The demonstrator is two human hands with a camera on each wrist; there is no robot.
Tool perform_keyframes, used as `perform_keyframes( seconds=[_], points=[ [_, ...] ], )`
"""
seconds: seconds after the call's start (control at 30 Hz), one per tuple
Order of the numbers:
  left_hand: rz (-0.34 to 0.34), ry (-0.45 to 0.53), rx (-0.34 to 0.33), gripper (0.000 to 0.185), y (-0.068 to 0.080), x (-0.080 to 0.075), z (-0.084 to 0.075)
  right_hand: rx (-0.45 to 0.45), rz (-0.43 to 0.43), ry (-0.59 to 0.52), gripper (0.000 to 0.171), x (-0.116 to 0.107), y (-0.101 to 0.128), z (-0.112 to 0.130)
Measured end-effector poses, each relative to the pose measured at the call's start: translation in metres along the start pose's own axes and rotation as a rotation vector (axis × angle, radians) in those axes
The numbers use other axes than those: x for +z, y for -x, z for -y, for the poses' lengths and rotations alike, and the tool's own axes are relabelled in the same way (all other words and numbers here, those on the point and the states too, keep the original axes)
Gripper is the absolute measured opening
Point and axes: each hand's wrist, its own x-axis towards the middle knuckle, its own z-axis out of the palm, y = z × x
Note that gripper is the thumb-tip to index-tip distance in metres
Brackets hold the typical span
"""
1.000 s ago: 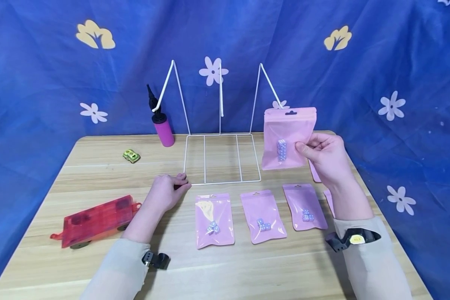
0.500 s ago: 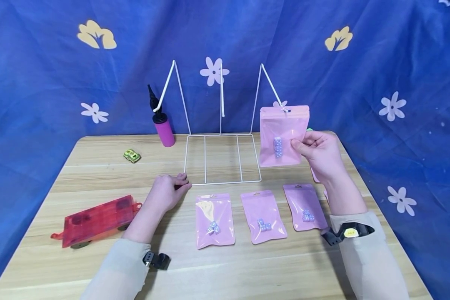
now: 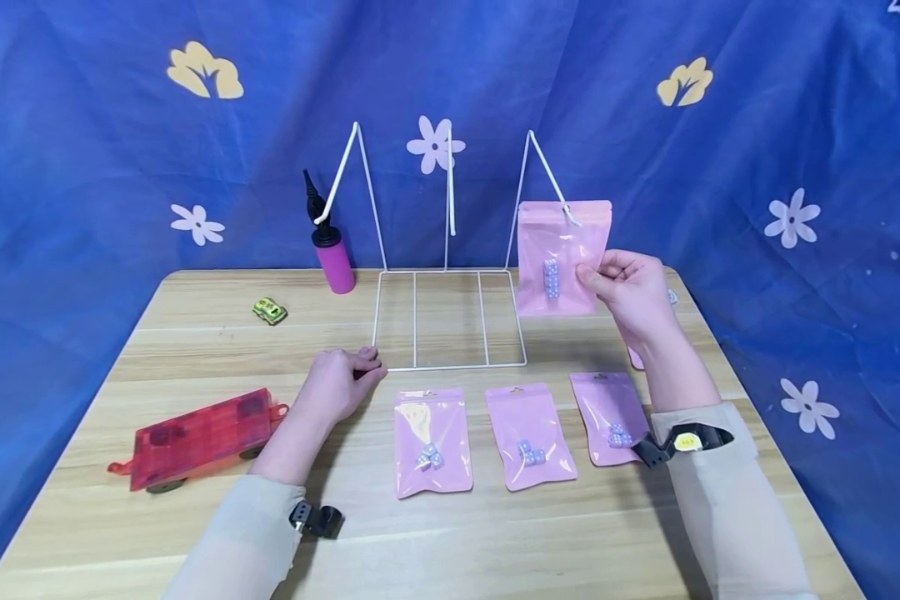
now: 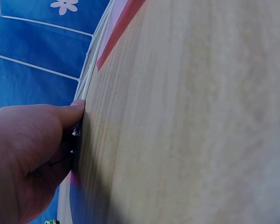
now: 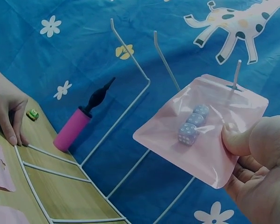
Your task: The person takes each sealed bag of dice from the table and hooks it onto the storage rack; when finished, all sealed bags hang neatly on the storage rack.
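Observation:
My right hand (image 3: 633, 293) pinches the right side of a pink zip bag (image 3: 562, 242) between thumb and fingers. Several pale purple dice (image 5: 192, 125) show through its front. In the right wrist view, the tip of the rack's right-hand prong (image 5: 237, 70) pokes through the bag's hang hole. The white wire rack (image 3: 450, 367) has three raised prongs; the other two carry nothing. At the base's front left corner, my left hand (image 3: 337, 385) grips the wire, thumb on top and fingers curled, partly hidden.
Three pink bags with dice lie in front of the rack: left (image 3: 433, 429), middle (image 3: 521, 417) and right (image 3: 603, 404). Another bag (image 3: 636, 358) is mostly behind my right arm. Leftward are a red toy trailer (image 3: 198, 437), green toy car (image 3: 270, 311) and pink hand pump (image 3: 335, 265).
My right hand has carried the bag slightly left and up, and the prong tip has come through its hang hole. The left hand has stayed on the rack corner.

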Motion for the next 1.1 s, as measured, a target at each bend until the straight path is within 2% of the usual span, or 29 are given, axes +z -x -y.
perform_keyframes(
  seconds=[0.4, 0.6, 0.9, 1.1],
  points=[
    [-0.009, 0.013, 0.001, 0.02, 0.002, -0.001, 0.002, 0.045, -0.01, 0.016, 0.014, 0.01, -0.035, -0.009],
    [0.004, 0.024, 0.004, 0.021, 0.001, 0.001, -0.001, 0.07, -0.02, -0.022, 0.012, 0.01, -0.046, -0.012],
    [0.015, 0.032, -0.016, 0.022, 0.001, -0.001, -0.003, 0.069, -0.035, 0.049, 0.007, 0.013, -0.065, -0.016],
    [0.01, 0.032, -0.012, 0.022, 0.001, -0.001, -0.001, 0.083, -0.035, 0.024, 0.005, 0.014, -0.072, -0.019]
  ],
)
